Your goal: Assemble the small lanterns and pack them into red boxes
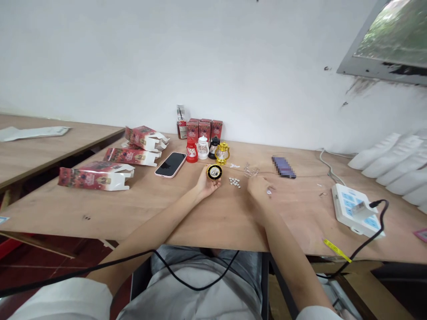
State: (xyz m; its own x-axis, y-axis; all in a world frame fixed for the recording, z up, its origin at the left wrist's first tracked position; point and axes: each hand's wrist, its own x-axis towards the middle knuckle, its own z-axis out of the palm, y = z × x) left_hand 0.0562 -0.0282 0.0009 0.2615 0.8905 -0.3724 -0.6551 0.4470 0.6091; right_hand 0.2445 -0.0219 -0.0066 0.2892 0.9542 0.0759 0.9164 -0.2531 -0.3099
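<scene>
My left hand (207, 183) is closed around a small lantern (214, 172), its round underside turned toward me. That underside has a gold rim, a black ring and a light centre with metal parts. To the right, my right hand (259, 186) is low over the table, blurred, with a small white piece (268, 192) by its fingertips; whether it grips the piece is unclear. Between the hands lie several small round button cells (234, 182). Just beyond my right hand is a heap of thin wire handles (251, 170). Small white bits (235, 166) lie near them.
Behind my left hand stand a red lantern (191, 152), white lantern (203, 149), black lantern (214, 148) and gold lantern (222, 154). Red boxes (204, 130) and a bottle (181, 124) are behind. Left are a phone (171, 165) and opened boxes (96, 176); right, a power strip (355, 209).
</scene>
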